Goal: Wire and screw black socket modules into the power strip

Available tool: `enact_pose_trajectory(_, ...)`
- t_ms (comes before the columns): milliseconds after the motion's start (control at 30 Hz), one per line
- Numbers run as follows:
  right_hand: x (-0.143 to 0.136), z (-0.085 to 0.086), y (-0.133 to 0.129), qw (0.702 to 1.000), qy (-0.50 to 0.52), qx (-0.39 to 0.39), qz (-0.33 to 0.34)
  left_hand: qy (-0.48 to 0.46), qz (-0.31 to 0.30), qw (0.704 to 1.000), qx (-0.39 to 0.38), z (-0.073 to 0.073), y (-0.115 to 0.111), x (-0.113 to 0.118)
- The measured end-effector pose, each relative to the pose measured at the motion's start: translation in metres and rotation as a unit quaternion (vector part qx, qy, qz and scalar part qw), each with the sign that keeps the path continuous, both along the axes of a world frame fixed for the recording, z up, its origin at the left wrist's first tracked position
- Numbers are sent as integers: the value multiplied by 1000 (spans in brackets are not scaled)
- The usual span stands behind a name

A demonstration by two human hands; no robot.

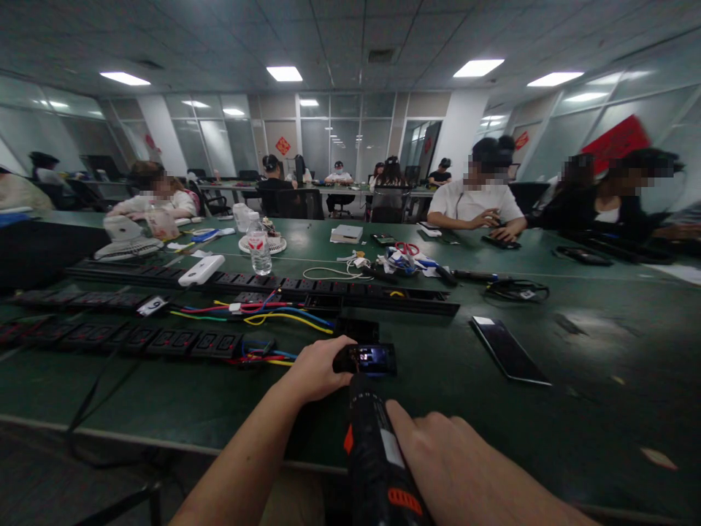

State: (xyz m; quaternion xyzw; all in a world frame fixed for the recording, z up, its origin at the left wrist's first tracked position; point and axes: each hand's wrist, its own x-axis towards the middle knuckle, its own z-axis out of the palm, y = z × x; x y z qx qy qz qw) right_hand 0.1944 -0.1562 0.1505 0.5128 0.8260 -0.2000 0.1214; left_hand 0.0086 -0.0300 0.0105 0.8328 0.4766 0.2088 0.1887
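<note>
Near the counter's front edge, the left hand (pixel 316 369) pinches a small, light, rigid socket module (pixel 372 359); the right hand (pixel 460 467) grips the driver (pixel 375 453), heavy, best held by its body.

A "9" on a white tag (pixel 152 306) beside the black power strips (pixel 120 337).
</note>
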Motion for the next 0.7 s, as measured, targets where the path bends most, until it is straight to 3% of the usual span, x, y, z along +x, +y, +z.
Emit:
enact_pose_trajectory(333,15,-15,-15,995,53,76,23,7,7,1000,2,0,-1,-1)
enact_pose_trajectory(700,3,-9,-16,998,19,60,15,-1,6,1000,4,0,-2,-1)
